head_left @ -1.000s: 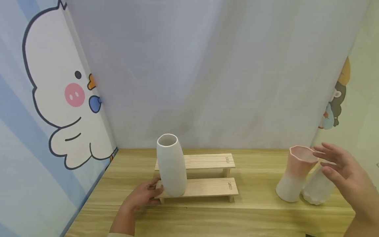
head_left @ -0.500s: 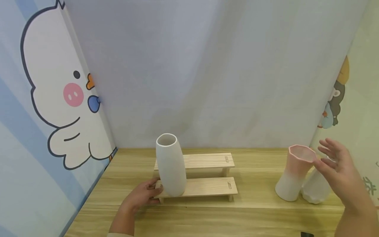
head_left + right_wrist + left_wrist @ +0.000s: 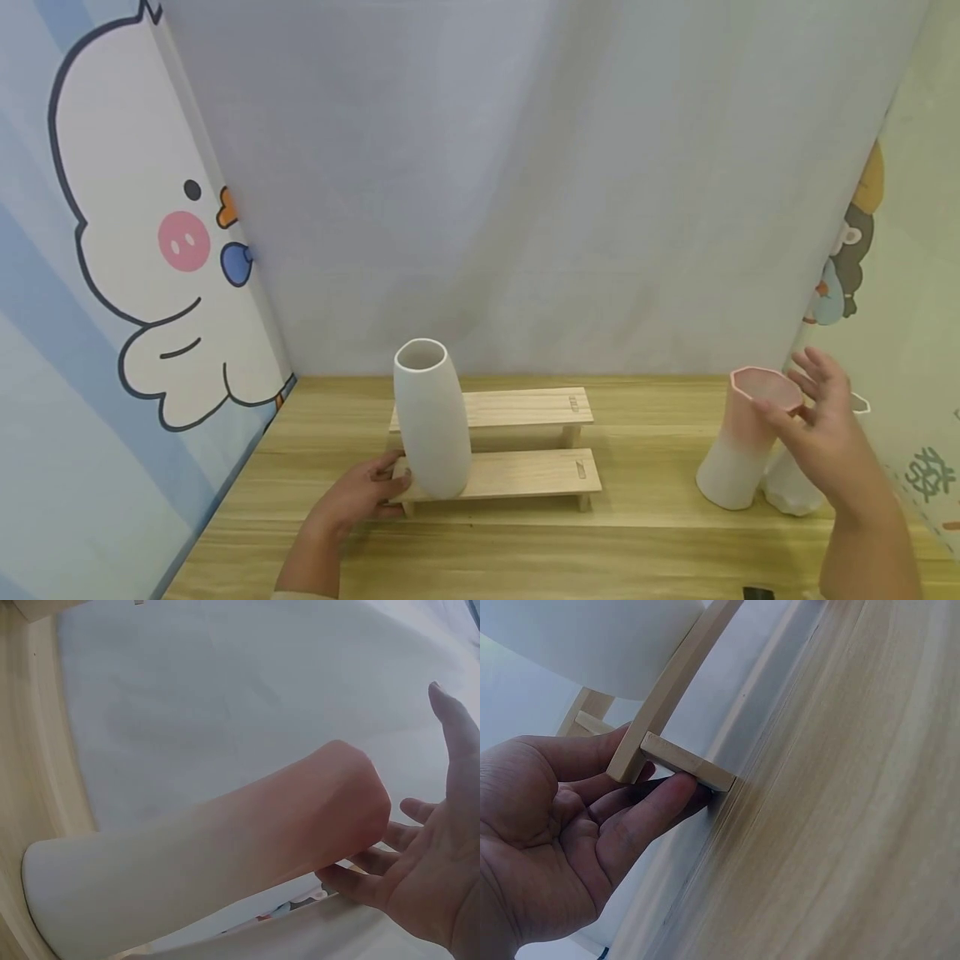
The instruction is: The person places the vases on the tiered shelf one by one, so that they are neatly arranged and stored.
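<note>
A tall white vase [image 3: 432,429] stands upright on the left part of the front step of a two-step wooden stand [image 3: 532,473]. My left hand [image 3: 358,497] holds that step's left end; in the left wrist view its fingers reach around the short leg [image 3: 686,761]. On the right, my right hand [image 3: 828,437] is beside the rim of a pink-and-white vase [image 3: 738,458], thumb and fingers spread. In the right wrist view the fingertips are close to the pink rim, and the thumb stands away from it. Another white vase [image 3: 791,487] stands behind the right hand, partly hidden.
Everything stands on a wood-grain table [image 3: 637,550]. A pale curtain [image 3: 525,208] closes off the back, with cartoon-printed panels [image 3: 142,250] at the sides. A small black object [image 3: 758,593] shows at the bottom edge.
My right hand has moved left from the far white vase to the pink-and-white vase's rim. The left hand keeps its hold on the stand.
</note>
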`<control>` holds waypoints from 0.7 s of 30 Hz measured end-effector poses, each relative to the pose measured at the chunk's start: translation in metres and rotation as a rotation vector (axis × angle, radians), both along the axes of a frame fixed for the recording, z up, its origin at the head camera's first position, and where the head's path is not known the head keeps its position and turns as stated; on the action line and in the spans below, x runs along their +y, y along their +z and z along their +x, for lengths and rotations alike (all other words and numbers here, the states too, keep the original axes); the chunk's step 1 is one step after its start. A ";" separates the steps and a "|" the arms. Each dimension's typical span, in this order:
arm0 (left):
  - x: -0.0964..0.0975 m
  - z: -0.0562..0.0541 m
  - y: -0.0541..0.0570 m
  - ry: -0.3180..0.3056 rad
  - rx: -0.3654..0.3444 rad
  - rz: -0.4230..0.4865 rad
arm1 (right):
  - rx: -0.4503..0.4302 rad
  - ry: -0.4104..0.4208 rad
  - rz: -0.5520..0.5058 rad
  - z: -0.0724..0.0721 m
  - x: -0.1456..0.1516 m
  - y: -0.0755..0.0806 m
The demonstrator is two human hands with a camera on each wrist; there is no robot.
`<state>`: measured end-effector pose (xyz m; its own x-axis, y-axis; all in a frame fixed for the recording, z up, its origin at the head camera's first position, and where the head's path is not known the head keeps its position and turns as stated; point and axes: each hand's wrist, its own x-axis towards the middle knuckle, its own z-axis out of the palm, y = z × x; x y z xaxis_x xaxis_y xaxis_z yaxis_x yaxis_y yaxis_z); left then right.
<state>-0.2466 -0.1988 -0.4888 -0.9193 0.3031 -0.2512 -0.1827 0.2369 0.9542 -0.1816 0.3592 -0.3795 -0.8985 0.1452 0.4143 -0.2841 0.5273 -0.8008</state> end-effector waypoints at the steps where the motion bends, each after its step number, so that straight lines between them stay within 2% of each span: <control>1: 0.000 0.000 0.000 -0.001 0.002 0.002 | -0.002 -0.009 -0.003 -0.001 -0.001 -0.001; 4: 0.001 -0.001 -0.001 -0.006 0.006 0.009 | -0.017 -0.036 -0.024 -0.004 -0.003 -0.003; 8: 0.000 -0.001 -0.001 -0.009 0.007 0.015 | -0.082 -0.092 -0.058 -0.010 -0.005 -0.006; 15: 0.000 0.001 0.002 -0.014 -0.001 0.017 | -0.189 -0.182 -0.046 -0.017 -0.012 -0.010; 21: 0.001 0.002 0.003 -0.020 0.005 0.018 | -0.228 -0.261 -0.133 -0.022 -0.018 -0.013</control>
